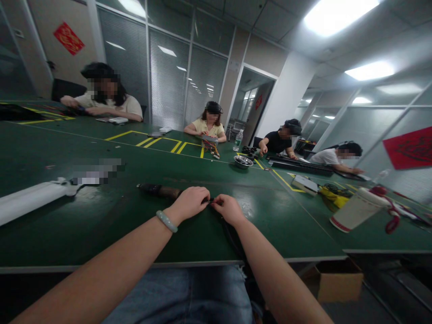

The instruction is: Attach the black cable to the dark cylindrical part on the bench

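A dark, slim power tool with a brownish grip and a small metal tip, resembling an electric screwdriver (157, 191), lies on the green table (101, 234) with its tip pointing left. My left hand (191, 202), with a pale bangle (166, 221) on its wrist, lies over the tool's right end. Its fingers pinch a dark piece at that end. My right hand (229, 208) meets it there, thumb and fingers closed on the black cable (232, 236), which runs down over the table's front edge. The fingers partly hide the join.
At left lies a white stand arm (33, 200). A metal bowl (243, 161) stands ahead, near a water bottle (238, 140). Off to the right are a white cup (358, 210), a grey box (304, 184) and cables. Several people work across the table. A cardboard box (340, 281) stands below.
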`<state>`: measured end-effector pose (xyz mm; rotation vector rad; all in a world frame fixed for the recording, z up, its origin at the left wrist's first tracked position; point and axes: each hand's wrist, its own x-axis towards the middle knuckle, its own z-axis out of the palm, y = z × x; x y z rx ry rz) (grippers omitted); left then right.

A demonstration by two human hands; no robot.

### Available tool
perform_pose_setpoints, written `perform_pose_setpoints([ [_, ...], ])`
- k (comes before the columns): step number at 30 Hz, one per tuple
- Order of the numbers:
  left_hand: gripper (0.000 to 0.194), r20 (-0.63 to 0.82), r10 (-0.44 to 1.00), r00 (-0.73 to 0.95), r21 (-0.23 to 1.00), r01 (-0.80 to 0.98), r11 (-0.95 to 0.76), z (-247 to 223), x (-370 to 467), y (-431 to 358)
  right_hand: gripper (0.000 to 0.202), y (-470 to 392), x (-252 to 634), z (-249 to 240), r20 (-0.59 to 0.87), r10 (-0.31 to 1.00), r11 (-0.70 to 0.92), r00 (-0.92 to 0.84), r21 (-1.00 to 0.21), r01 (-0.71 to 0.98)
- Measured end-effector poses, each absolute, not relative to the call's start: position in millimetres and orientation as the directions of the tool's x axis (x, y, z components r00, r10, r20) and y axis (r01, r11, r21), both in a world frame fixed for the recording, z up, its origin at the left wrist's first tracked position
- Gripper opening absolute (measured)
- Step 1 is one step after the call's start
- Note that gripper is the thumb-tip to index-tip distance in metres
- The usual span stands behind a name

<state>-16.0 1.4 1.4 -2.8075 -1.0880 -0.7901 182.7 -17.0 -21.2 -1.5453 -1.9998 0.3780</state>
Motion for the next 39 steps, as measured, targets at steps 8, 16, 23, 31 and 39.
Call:
perform_pose_setpoints([
  [8, 0.005, 0.465, 0.616, 0.636, 0.111, 0.649, -0.753, 3.7, -14.5, 0.5, 0.011, -17.9, 182.3, -20.4, 0.270, 0.948, 0.292, -0.166, -0.540, 0.789],
  [16, 0.006, 0.459, 0.593, 0.661, 0.111, 0.620, -0.777, 3.8, -14.9, 0.6, 0.011, -18.0, 181.7, -19.4, 0.256, 0.954, 0.271, -0.153, -0.528, 0.805],
  [23, 0.006, 0.464, 0.608, 0.645, 0.097, 0.645, -0.758, 7.6, -16.0, -1.5, 0.011, -17.9, 182.0, -19.7, 0.261, 0.953, 0.277, -0.156, -0.535, 0.798],
  [31, 0.009, 0.464, 0.586, 0.664, 0.085, 0.625, -0.776, 5.9, -16.3, -0.1, 0.011, -19.8, 180.8, -18.0, 0.261, 0.954, 0.269, -0.145, -0.541, 0.797],
  [39, 0.006, 0.473, 0.573, 0.669, 0.084, 0.614, -0.785, 6.2, -18.5, 0.7, 0.011, -18.4, 182.6, -21.5, 0.267, 0.951, 0.285, -0.154, -0.567, 0.773],
])
